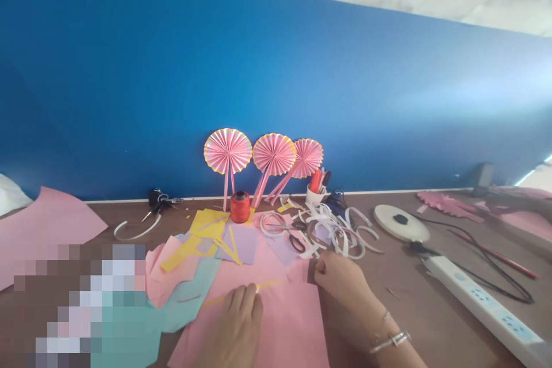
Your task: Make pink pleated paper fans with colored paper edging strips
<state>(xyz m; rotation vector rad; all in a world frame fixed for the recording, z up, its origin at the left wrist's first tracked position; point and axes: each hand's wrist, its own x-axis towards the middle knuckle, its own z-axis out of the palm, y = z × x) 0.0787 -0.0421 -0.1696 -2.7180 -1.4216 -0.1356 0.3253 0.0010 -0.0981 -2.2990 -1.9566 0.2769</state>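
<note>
My left hand (237, 322) rests on the pink paper (297, 328), its fingers together and bent down over a thin yellow paper strip (271, 284). The strip shows on both sides of the fingers. At the right edge of the pink paper is my right hand (345, 282), with fingers curled inward; what they hold, if anything, is hidden. Just beyond it lie the dark-handled scissors (297, 243) and a heap of white paper strips (330, 230). Yellow paper (209, 223), lilac paper (244, 243) and teal paper (194, 293) lie to the left and ahead.
Three pleated pink paper fans (228, 151) lean on the blue partition (172, 69). A red thread spool (240, 207) and a white pen cup (314, 195) stand before them. At right lie a round cream device (401, 223), a power strip (483, 299) and a black cable (487, 253).
</note>
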